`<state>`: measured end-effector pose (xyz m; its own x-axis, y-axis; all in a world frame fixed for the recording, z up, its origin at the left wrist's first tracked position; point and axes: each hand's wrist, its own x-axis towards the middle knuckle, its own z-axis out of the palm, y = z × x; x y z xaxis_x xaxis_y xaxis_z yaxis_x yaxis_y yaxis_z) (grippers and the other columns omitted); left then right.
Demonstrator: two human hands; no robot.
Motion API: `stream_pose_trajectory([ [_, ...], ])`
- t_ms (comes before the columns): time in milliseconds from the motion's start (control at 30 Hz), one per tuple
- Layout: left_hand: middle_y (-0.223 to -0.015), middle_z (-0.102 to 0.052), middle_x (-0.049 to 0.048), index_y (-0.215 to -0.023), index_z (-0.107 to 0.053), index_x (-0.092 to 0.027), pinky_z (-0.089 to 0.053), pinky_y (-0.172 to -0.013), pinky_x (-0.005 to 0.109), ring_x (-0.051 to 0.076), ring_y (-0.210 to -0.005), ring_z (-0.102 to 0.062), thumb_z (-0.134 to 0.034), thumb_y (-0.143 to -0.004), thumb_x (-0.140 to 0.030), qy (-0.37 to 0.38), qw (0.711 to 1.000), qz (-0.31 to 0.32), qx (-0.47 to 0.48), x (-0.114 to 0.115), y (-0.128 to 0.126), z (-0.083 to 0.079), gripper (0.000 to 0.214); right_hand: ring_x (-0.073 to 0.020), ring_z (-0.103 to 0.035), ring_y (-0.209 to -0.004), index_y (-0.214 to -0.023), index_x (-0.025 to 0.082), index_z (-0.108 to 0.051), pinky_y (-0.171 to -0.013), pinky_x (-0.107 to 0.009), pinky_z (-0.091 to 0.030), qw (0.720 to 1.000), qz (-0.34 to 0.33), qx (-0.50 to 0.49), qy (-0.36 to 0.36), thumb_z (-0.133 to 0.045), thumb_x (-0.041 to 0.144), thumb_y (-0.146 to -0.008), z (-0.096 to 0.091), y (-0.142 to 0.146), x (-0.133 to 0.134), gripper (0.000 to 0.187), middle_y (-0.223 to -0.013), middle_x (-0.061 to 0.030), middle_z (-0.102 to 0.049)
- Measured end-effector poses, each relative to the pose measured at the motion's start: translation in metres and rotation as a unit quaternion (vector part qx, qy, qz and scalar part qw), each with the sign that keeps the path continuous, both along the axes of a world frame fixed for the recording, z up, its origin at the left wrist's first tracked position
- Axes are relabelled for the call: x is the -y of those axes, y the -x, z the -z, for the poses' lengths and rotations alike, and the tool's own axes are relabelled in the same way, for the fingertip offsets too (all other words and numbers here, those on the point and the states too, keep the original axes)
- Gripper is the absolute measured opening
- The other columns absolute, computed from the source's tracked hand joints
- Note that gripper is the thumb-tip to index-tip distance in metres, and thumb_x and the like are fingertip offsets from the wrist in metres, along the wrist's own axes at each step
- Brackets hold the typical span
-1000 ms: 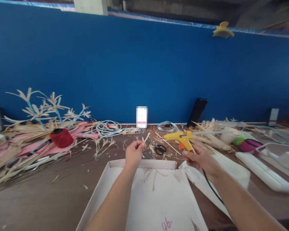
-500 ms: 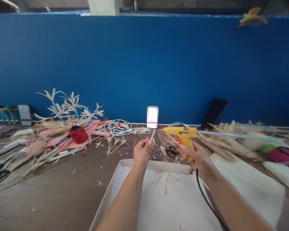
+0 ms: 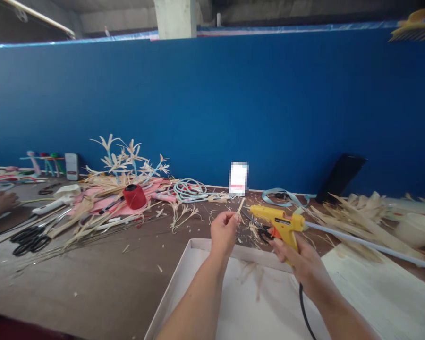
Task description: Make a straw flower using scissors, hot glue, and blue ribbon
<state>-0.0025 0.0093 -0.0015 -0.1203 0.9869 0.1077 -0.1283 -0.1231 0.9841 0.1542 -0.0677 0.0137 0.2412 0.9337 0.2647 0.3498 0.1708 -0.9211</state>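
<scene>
Right hand (image 3: 304,264) wraps the grip of a yellow glue gun (image 3: 274,217), fingers curled at the orange trigger; whether the trigger is pressed cannot be told. Gun sits over the far edge of a shallow white box (image 3: 180,267), its nozzle pointing left. A long translucent glue stick (image 3: 368,244) juts from the back of the gun toward the right, and a black cord (image 3: 303,309) drops below the hand.

Left hand (image 3: 224,232) is pinched narrow, thumb against forefinger, on a pale strip (image 3: 241,204) that stands up at a slant. Nozzle tip lies just beside the strip; contact between them is too small to make out.

Black-handled scissors (image 3: 264,233) lie on the brown table (image 3: 116,293) behind the gun, partly covered by it, among pale scraps. Dry strips rest inside the box. Beyond the hands, a bright blurred screen (image 3: 238,179) stands near the blue partition (image 3: 212,104), between a coiled pale-blue cord (image 3: 187,190) and a loop of light-blue ribbon (image 3: 269,197).

Left of the work: red spool (image 3: 136,197), pale flowers on blue stems (image 3: 131,151), a second pair of scissors (image 3: 30,240). Another person's hand (image 3: 0,203) shows at the far left edge. Dried husks (image 3: 357,222) heap at the right, near a leaning black object (image 3: 340,178).
</scene>
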Motion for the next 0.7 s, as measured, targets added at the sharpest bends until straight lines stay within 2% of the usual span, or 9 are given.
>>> stream_pose_trajectory([
  [133, -0.068, -0.063, 0.0019, -0.075, -0.065, -0.015, -0.041, -0.056, 0.021, 0.012, -0.063, -0.054, -0.054, -0.071, -0.03, -0.011, 1.0, -0.004, -0.019, 0.0006, 0.001, 0.0, 0.019, -0.0158, -0.05, -0.058, -0.083, 0.021, -0.06, -0.059, -0.028, -0.041, 0.999, 0.004, 0.018, 0.028, -0.053, 0.049, -0.075, -0.0019, 0.0023, 0.0026, 0.03, -0.054, 0.001, -0.05],
  [433, -0.069, -0.063, 0.0017, -0.077, -0.065, -0.016, -0.04, -0.059, 0.022, 0.012, -0.063, -0.053, -0.053, -0.073, -0.03, -0.017, 0.999, -0.011, -0.031, 0.0027, 0.002, -0.0013, 0.018, -0.0153, -0.048, -0.054, -0.091, 0.02, -0.059, -0.055, -0.028, -0.04, 0.999, -0.006, 0.021, 0.042, -0.052, 0.048, -0.075, -0.004, 0.0056, 0.0054, 0.033, -0.056, 0.0008, -0.05],
  [700, -0.068, -0.063, 0.0013, -0.077, -0.065, -0.016, -0.039, -0.057, 0.021, 0.01, -0.06, -0.052, -0.054, -0.072, -0.03, -0.012, 1.0, -0.011, -0.02, 0.0028, 0.0015, -0.0025, 0.018, -0.0156, -0.048, -0.057, -0.085, 0.021, -0.06, -0.058, -0.028, -0.039, 0.998, -0.005, 0.044, 0.054, -0.051, 0.048, -0.074, -0.007, 0.0066, 0.0072, 0.03, -0.056, 0.0016, -0.049],
])
